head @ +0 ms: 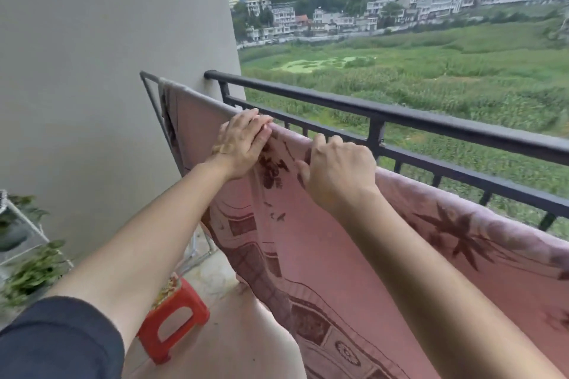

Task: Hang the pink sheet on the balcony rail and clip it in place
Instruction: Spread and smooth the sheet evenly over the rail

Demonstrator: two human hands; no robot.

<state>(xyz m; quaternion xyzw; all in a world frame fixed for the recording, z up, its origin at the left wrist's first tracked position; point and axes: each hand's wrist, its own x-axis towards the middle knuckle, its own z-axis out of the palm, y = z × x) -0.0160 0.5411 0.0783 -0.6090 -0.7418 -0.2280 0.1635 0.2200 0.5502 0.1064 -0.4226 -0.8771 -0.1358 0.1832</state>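
Dark sleeve [58, 338] at the lower left of the frame gives way to a bare forearm reaching to mid-frame, where a person's two hands work the top edge of a pink sheet [338, 255]. Fingers of the left hand [243, 144] lie together, bent over the fold, the thumb against the near face so that the cloth is pinched. Just to its right, the right hand [338, 172] hooks curled fingers over the same edge, thumb on the near side.

The patterned sheet already hangs lengthwise, from upper left to the right edge of the frame. It is draped over a thin grey bar [151, 77] just inside the black balcony rail [400, 114], not on that rail itself. A loose fold drops below the left hand.

Hanging looks largely done, with the hands apparently straightening the top edge. Clipping seems still to come, as no clip shows anywhere.

A red plastic stool [181, 317] stands below on the floor. Potted plants [34, 274] sit at far left.
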